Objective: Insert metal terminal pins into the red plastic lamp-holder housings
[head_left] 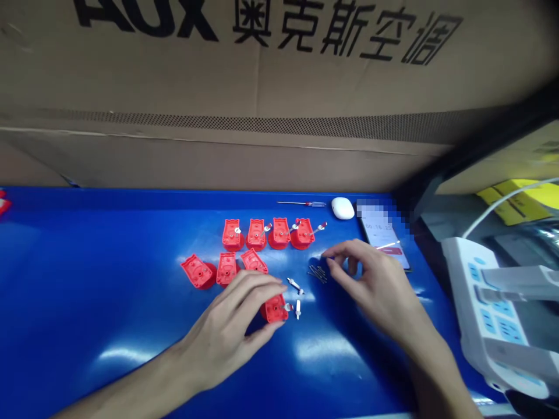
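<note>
My left hand [238,314] is closed around a red plastic housing [275,309], fingers over its far side and thumb at its near edge. A small white-and-metal piece [288,307] sticks out of that housing's right side. Two small white parts [298,308] lie just to the right. My right hand [371,279] hovers beside a little pile of thin metal pins [317,273]. Its thumb and forefinger tips nearly meet; anything between them is too small to make out. Several more red housings [227,267] stand in two rows beyond my left hand.
At the back lie a screwdriver [305,203] and a white rounded case [343,208]. A phone [382,233] rests behind my right hand. On the right stands a white power strip [498,314] with plugs. A big cardboard box [244,87] walls off the blue table [109,262].
</note>
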`<state>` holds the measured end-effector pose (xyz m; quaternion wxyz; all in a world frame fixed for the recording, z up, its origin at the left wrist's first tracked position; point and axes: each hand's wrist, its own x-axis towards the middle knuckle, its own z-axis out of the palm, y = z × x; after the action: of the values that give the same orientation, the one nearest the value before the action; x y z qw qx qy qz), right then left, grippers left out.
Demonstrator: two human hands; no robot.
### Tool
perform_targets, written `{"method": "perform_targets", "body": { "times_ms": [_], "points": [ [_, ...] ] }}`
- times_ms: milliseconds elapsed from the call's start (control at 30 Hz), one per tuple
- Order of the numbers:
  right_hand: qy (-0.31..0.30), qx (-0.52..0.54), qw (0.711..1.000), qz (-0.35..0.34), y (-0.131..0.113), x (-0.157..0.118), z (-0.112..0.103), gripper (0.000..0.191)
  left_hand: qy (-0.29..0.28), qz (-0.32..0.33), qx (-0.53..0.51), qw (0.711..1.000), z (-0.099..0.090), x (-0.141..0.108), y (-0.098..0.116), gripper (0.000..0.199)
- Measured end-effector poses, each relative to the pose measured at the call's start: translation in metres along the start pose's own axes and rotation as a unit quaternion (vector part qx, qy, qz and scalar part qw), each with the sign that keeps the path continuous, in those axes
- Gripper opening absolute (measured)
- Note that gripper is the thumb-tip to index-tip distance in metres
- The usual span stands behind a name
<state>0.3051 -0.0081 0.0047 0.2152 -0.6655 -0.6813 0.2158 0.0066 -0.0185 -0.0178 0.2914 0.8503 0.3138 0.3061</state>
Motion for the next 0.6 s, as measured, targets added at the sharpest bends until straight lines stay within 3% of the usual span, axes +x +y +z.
{"method": "perform_targets", "body": {
  "times_ms": [333, 600],
  "points": [
    [-0.066, 0.031, 0.997, 0.022, 0.015, 0.002, 0.007, 0.029, 0.003, 0.008, 0.003, 1.000, -0.001, 0.000, 0.000, 0.041],
    [-0.076, 0.029, 0.997, 0.005, 0.018, 0.002, 0.011, 0.019, 0.006, 0.007, 0.008, 1.000, 0.001, 0.001, -0.001, 0.041]
  ]
}}
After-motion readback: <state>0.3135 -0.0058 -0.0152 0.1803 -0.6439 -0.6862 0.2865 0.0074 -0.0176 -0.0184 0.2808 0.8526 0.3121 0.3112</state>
